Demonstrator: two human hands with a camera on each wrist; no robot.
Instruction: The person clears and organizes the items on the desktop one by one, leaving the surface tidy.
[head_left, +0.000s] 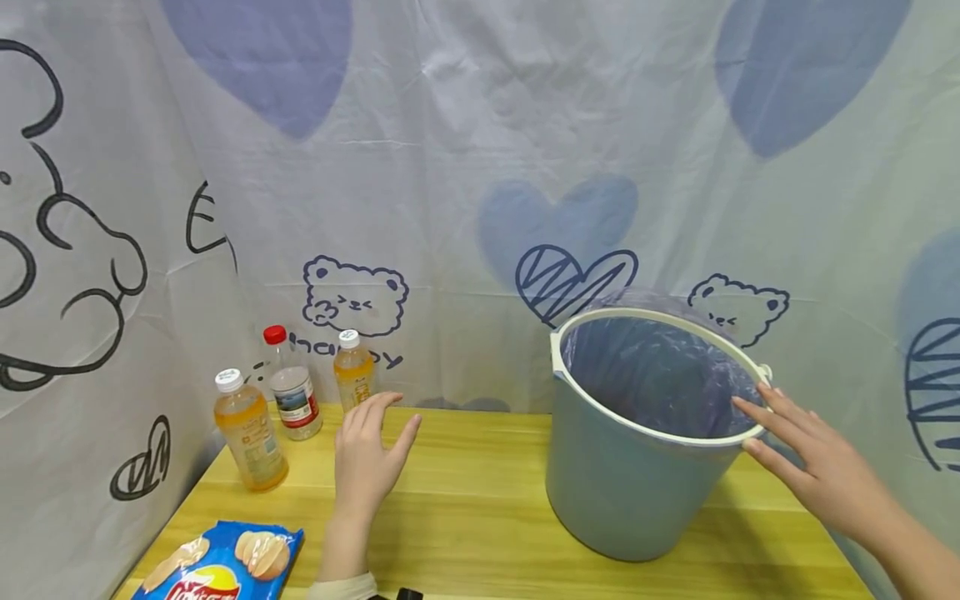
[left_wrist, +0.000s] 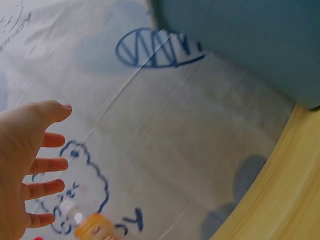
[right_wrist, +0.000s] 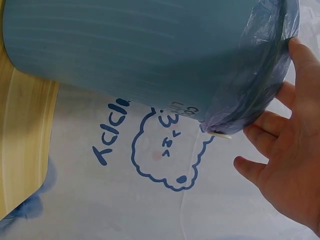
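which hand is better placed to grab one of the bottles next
Probably the left: the left hand is open, holding nothing, and on the same side as the bottles. The right hand is over at the bin, farther from them.

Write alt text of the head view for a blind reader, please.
A right hand is at the white rim of a grey-blue plastic bucket lined with translucent purple bag, on a yellow wood-grain table. The left hand hovers near two orange, white-capped plastic bottles and a clear, red-capped bottle; a blue crisp packet lies at lower left.
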